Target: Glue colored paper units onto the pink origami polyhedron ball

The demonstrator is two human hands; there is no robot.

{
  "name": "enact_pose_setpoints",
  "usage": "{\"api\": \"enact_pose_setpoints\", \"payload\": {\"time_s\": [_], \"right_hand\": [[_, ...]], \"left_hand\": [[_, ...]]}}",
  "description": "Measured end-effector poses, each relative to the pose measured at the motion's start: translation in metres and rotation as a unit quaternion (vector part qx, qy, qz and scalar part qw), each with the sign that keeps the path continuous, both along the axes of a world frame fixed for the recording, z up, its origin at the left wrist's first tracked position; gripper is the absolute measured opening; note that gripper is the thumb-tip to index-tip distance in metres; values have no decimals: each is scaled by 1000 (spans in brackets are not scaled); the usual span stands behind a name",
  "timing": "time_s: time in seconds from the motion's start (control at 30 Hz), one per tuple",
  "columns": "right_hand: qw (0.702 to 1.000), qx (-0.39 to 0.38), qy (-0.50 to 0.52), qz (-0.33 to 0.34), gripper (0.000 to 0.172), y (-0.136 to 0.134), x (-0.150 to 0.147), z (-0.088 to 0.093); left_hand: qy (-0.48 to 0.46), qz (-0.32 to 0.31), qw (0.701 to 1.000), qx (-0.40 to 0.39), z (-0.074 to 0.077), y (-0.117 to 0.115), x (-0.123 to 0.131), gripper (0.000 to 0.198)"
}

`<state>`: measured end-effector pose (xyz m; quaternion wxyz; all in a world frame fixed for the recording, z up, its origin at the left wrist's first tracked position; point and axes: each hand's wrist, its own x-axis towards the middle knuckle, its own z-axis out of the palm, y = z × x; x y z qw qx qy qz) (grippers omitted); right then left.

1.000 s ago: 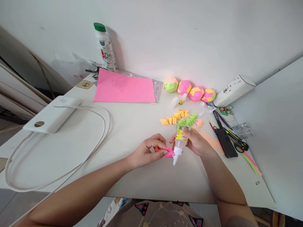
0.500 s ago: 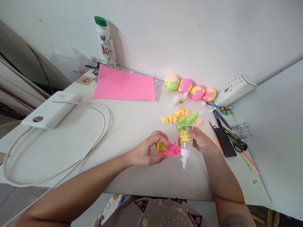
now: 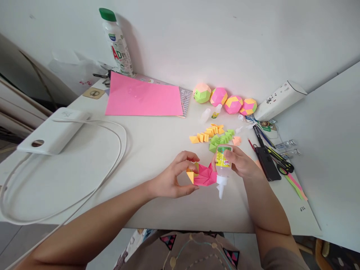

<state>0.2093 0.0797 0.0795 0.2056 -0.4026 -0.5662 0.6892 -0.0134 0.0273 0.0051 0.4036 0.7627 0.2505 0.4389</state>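
My left hand [image 3: 177, 174] pinches the left side of a folded paper piece [image 3: 206, 175], pink with orange and yellow-green parts at its left end. In my right hand [image 3: 242, 163] is a clear glue bottle [image 3: 223, 161] with a yellow and green label, its white nozzle pointing down. The right fingers behind the bottle seem to touch the pink paper's right edge; the bottle hides the exact contact. Beyond my hands lie a row of folded orange paper pieces [image 3: 206, 134], a row of green ones [image 3: 221, 141] and a peach piece [image 3: 236, 141].
Several multicoloured paper balls [image 3: 218, 96] line the wall. Pink paper [image 3: 143, 95] covers a ruler, near a tall bottle [image 3: 118, 47]. A white power strip [image 3: 53, 129] with a looping cable takes the left. At right are scissors [image 3: 284, 165], a black case [image 3: 268, 164] and a white box [image 3: 281, 100].
The pink paper piece has been turned and opened toward me, showing more of its folded inside. The glue bottle has shifted slightly right, still nozzle down. The camera view has moved a little.
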Motion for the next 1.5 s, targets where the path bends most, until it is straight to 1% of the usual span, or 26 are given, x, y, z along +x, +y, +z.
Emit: {"api": "enact_pose_setpoints", "payload": {"time_s": [0.13, 0.23, 0.33, 0.4, 0.47, 0.53, 0.6, 0.67, 0.73, 0.8, 0.87, 1.0, 1.2, 1.37, 1.5], "right_hand": [[1000, -9, -5, -14, 49, 1, 1, 1], [1000, -19, -1, -21, 50, 0, 1, 0], [999, -26, -2, -30, 49, 1, 0, -3], [999, -29, -4, -30, 49, 2, -1, -6], [999, -35, -1, -26, 49, 3, -1, -8], [999, -35, 7, -22, 48, 4, -2, -9], [999, -10, 31, -31, 49, 4, -3, -9], [994, 35, 77, -70, 49, 3, -5, -9], [980, 78, 128, -129, 46, 0, -8, -10], [966, 106, 161, -172, 43, -4, -13, -12], [960, 121, 174, -185, 40, -8, -17, -15], [959, 129, 184, -173, 33, -15, -23, -17], [960, 154, 159, -173, 38, -18, -24, -14], [959, 172, 164, -155, 35, -20, -23, -15], [954, 185, 174, -161, 33, -20, -23, -15]], "left_hand": [[-12, 21, 999, -22, 1, 0, 0, 28], [-21, 25, 999, -37, 1, 0, 1, 24], [-48, -2, 996, -78, 0, 0, 1, 16], [-75, -28, 989, -121, 0, -1, 0, 10], [-101, -51, 977, -180, -1, -2, -1, 9], [-125, -71, 959, -245, -2, -2, -1, 14], [-147, -96, 938, -300, -3, -2, 0, 19], [-166, -120, 919, -338, -3, -2, 1, 22], [-176, -139, 905, -361, -2, -1, 3, 23], [-173, -155, 897, -377, -1, -2, 5, 24], [-168, -171, 889, -390, 0, -2, 7, 25], [-181, -186, 883, -391, -2, -3, 8, 24], [-190, -187, 881, -392, -6, -4, 7, 24], [-172, -178, 884, -397, -6, -5, 7, 25], [-160, -168, 884, -404, -5, -5, 6, 27]]}}
